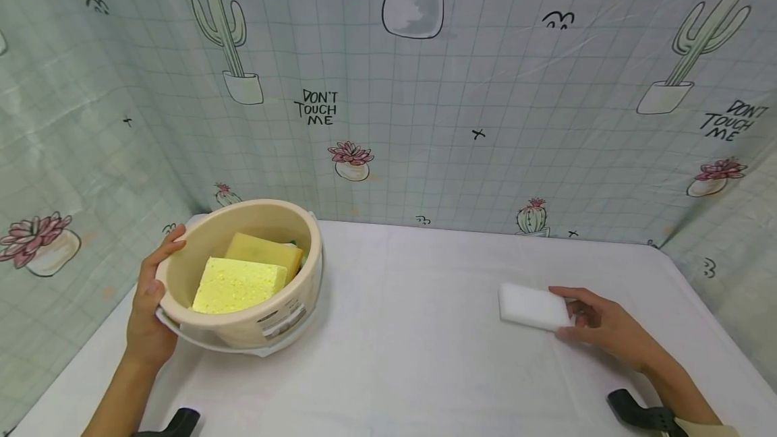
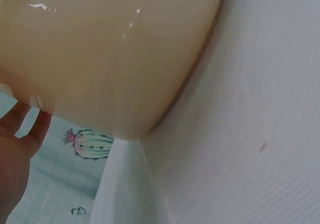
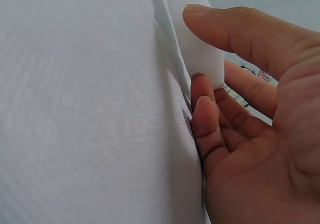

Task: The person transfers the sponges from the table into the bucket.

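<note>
A cream plastic bucket (image 1: 243, 268) stands tilted at the left of the table, its white handle (image 1: 218, 346) hanging down in front. Inside it lie a bright yellow sponge (image 1: 239, 285) and a darker yellow sponge (image 1: 264, 251); a bit of something green shows behind them. My left hand (image 1: 152, 302) grips the bucket's left rim, and the left wrist view shows the bucket's side (image 2: 110, 54) beside its fingers. On the right, a white block-shaped sponge (image 1: 533, 307) lies flat. My right hand (image 1: 607, 326) pinches its right end between thumb and forefinger, the other fingers curled by the tabletop.
A white cloth covers the table (image 1: 413, 356). Behind and at both sides hangs a pale green checked curtain (image 1: 413, 86) printed with cacti and lettering. Dark camera mounts (image 1: 643, 413) sit at the wrists.
</note>
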Available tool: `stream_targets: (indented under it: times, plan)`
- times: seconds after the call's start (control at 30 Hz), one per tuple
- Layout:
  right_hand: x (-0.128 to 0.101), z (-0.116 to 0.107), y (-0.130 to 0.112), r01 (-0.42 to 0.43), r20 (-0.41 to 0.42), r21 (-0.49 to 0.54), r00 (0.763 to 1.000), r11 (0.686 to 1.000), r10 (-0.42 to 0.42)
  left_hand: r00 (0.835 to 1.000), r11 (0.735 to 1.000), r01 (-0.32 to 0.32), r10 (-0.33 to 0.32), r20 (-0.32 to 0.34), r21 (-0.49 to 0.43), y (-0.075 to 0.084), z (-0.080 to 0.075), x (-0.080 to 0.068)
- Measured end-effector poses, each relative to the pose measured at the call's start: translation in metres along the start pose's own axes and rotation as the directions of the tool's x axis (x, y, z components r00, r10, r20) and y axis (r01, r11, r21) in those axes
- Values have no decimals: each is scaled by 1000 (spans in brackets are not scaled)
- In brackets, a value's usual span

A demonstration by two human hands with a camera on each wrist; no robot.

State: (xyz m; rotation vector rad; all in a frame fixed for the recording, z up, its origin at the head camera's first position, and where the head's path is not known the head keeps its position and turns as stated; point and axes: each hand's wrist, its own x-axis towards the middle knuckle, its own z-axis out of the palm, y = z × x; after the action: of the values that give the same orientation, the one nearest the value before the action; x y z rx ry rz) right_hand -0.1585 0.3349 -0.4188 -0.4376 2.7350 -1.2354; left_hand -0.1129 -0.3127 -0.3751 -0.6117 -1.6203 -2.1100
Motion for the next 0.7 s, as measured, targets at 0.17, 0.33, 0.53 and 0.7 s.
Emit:
stream_targets:
  times: [0.17,0.33,0.53,0.7]
  plan:
    - [-1,1,-1,-9,-15,19,1000,1000,10,1000,1000,0,0,7,7,0,0,0]
    - [1,1,-3,-10,-48,15,999,1000,11,1000,1000,-4,3,13,25,0,-1,1]
    - [2,2,-11,-28,-62,30,998,999,30,1000,1000,-16,15,11,14,-1,0,0]
    - [4,4,-21,-47,-64,54,997,997,51,1000,1000,-14,13,7,14,-1,0,0]
